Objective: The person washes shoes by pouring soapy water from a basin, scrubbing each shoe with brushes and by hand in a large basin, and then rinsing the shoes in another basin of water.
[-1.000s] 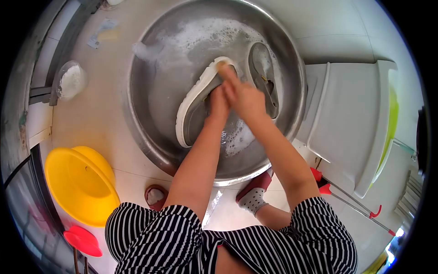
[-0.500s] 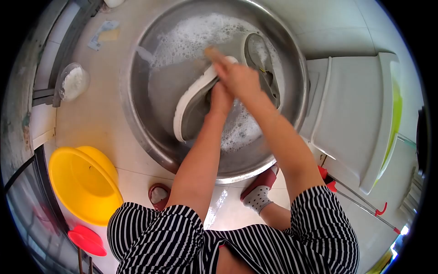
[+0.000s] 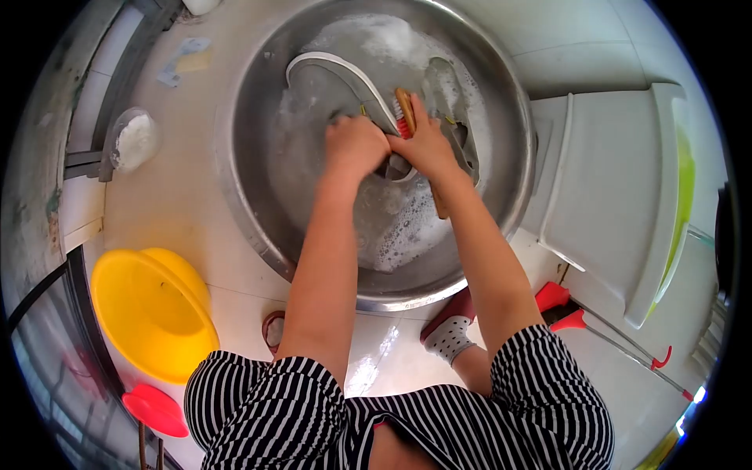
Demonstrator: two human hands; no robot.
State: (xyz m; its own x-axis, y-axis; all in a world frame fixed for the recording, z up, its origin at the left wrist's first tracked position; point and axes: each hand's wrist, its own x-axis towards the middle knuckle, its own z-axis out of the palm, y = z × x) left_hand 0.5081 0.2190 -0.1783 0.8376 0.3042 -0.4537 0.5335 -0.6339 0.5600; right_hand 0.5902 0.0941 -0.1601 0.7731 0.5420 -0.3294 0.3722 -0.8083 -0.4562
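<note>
A grey shoe with a white sole edge (image 3: pixel 341 64) lies in soapy water in a large round metal basin (image 3: pixel 249 227). My left hand (image 3: pixel 355 145) is closed on the shoe's middle. My right hand (image 3: pixel 427 147) grips a wooden brush (image 3: pixel 405 110) with white and red bristles, its handle running down under the wrist. The right thumb meets the shoe close to my left hand. Just right of the brush, a second grey shoe (image 3: pixel 465 149) rests partly under water.
A yellow basin (image 3: pixel 149 313) and a red bowl (image 3: pixel 157 409) are at the lower left. A container of white powder (image 3: pixel 135 142) stands left of the metal basin. On the right are a white cabinet-like object (image 3: pixel 599 192) and a red-ended metal tool (image 3: pixel 619 337).
The held shoe has turned, its curved end now pointing to the upper left. My left hand has moved left and up along it. The brush has swung upright beside the shoe.
</note>
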